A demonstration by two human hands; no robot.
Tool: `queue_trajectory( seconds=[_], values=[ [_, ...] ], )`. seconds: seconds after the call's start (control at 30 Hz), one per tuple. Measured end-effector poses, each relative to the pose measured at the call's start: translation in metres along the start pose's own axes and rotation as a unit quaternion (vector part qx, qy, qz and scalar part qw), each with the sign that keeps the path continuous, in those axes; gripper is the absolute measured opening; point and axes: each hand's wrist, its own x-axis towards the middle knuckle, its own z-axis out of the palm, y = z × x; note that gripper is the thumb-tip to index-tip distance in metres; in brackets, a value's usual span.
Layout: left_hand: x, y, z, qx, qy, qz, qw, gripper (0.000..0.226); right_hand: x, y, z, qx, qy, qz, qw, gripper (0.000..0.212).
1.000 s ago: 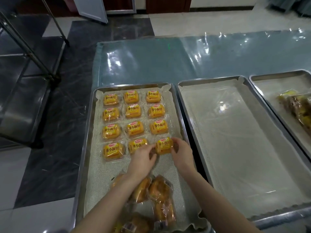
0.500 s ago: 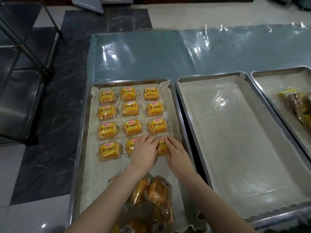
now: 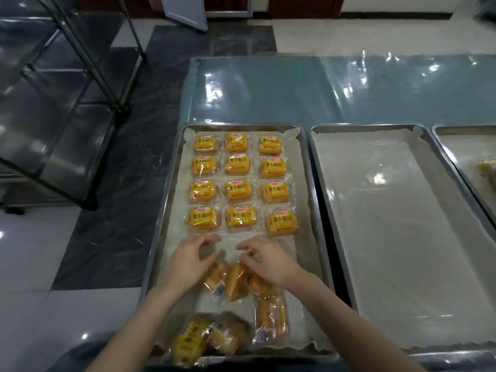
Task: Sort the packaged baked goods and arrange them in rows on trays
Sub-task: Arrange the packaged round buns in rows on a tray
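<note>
Yellow packets (image 3: 238,189) of small buns lie label-up in four rows of three on the far part of the left tray (image 3: 171,210), square to its rim and just beside one another; each finished row, I judge, serves as the line for the next; the end packet (image 3: 281,222) at the right of the nearest row sits a shade closer and slightly turned. A bare strip of mesh liner (image 3: 228,245) separates that row from the loose packets (image 3: 236,283), which lie jumbled in the near half of the same tray, some on edge, some label-down; a second heap (image 3: 209,336) rests at the near rim. Keeping them so close probably lets a fifth row be fed with short reaches.

Both hands hang over the far edge of the jumble. The left hand (image 3: 192,257) has its fingers and thumb loosely curved and apart, liner showing through the gap; it grips nothing. The right hand (image 3: 264,260) is likewise loosely curved and holds nothing, its fingertips pointing down at the wrappers; whether they touch the film I cannot tell.

The middle tray (image 3: 316,183) shows only its liner; the right tray (image 3: 440,146) holds unsorted packets (image 3: 487,170) at the frame's edge, too blurred to name.
</note>
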Motion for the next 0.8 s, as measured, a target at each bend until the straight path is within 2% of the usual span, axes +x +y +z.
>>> queue_trajectory(
  seconds=[0.1,0.2,0.3,0.4,0.5,0.67,0.73,0.8],
  values=[
    [-0.019,-0.01,-0.001,0.024,-0.057,-0.061,0.996,0.055,0.0,-0.006,0.007,0.025,-0.055,0.023,0.998,0.033],
    [-0.027,-0.014,-0.002,-0.006,-0.055,-0.075,0.996,0.052,-0.001,-0.006,0.003,0.07,-0.044,0.078,0.994,0.052],
    [-0.029,-0.015,-0.007,-0.039,-0.011,-0.079,0.996,0.043,0.006,-0.008,-0.002,0.05,-0.085,0.099,0.99,0.061],
    [-0.033,-0.008,-0.015,-0.099,0.072,-0.069,0.99,0.041,0.012,-0.016,-0.001,0.02,-0.114,0.092,0.989,0.053],
    [-0.036,0.0,-0.021,-0.137,0.154,-0.025,0.978,0.041,0.014,-0.028,0.004,0.013,-0.091,0.094,0.991,0.045],
    [-0.04,0.0,-0.021,-0.1,0.215,0.039,0.971,0.03,0.013,-0.039,0.017,0.209,-0.055,0.133,0.967,0.034],
    [-0.043,-0.005,-0.019,-0.056,0.226,0.063,0.97,0.028,0.014,-0.036,0.021,0.247,-0.035,0.116,0.961,0.027],
    [-0.045,-0.011,-0.015,-0.025,0.224,0.051,0.973,0.032,0.015,-0.033,0.026,0.266,-0.015,0.107,0.958,0.026]
  ],
)
